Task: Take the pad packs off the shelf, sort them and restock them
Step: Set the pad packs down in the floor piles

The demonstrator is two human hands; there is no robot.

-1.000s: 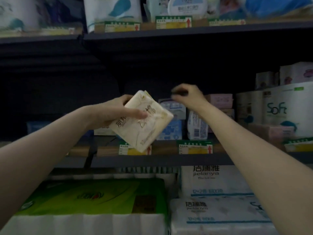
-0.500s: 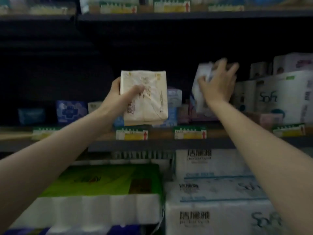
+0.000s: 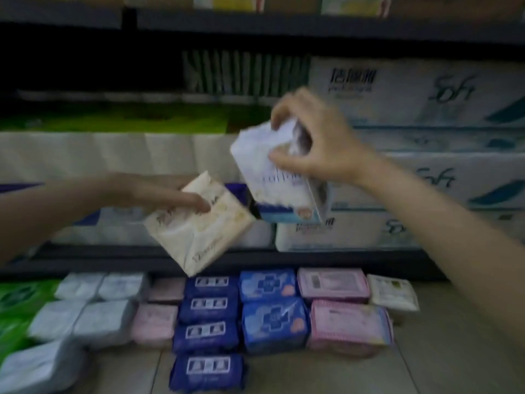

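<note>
The floor point(image 3: 426, 371) in front of the bottom shelf point(image 3: 142, 261) has bare tile near the right side and along the near edge, so there is open room there. Pad packs lie sorted in rows on the floor, touching each other: grey packs point(image 3: 105, 322) on the left, pale pink packs point(image 3: 154, 322) next, a line of four dark blue packs point(image 3: 207, 331), two bright blue packs point(image 3: 272, 305), two bigger pink packs point(image 3: 346, 308), and one white pack point(image 3: 393, 292) at the right end. A green pack point(image 3: 17, 302) sits at the far left. The shelf behind holds big white tissue packs point(image 3: 426, 89) on the right and a green-topped bundle of rolls point(image 3: 119, 143) on the left. Both hands are up in the air above the floor rows. The left hand point(image 3: 159, 191) grips a cream pack point(image 3: 199, 226), thumb on the front, and the pack is tipped with one corner pointing down. The right hand point(image 3: 318, 143) has curled fingers and thumb pinching the top of a white and blue pack point(image 3: 272, 189), which hangs tilted just beside the cream pack. The picture is blurry, so small print cannot be read.
</note>
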